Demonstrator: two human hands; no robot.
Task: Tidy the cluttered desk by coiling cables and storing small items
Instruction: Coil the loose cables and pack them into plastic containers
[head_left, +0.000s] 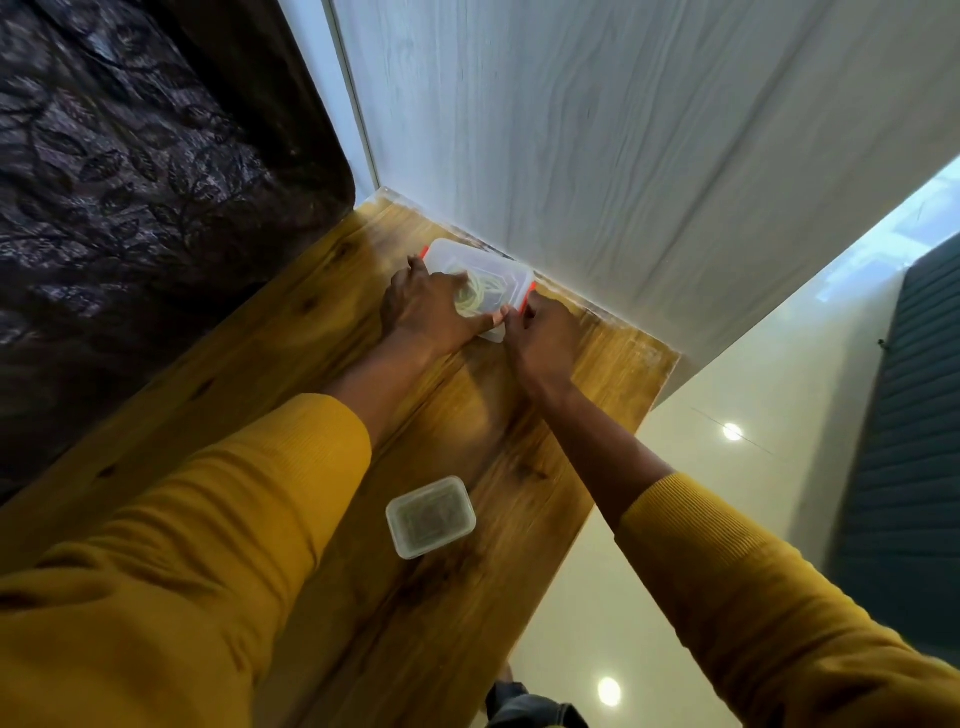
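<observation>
Clear plastic lidded box (498, 267) holding coiled pale cable (480, 288) lies under the flat-pressing left hand (423, 306); right hand (543, 338) pinches its orange clip (529, 299).

Dark leaf-patterned curtain (130, 171) hung at 10 o'clock, pale woodgrain wall panel (623, 130) at 1, glossy cream floor (727, 405) at 4, ribbed dark panel (909, 441) at 3.

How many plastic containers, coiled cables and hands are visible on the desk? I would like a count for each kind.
Plastic containers: 2 (large container, small container)
Coiled cables: 1 (coiled cable, inside the large container)
Hands: 2 (left hand, right hand)
Total: 5
</observation>
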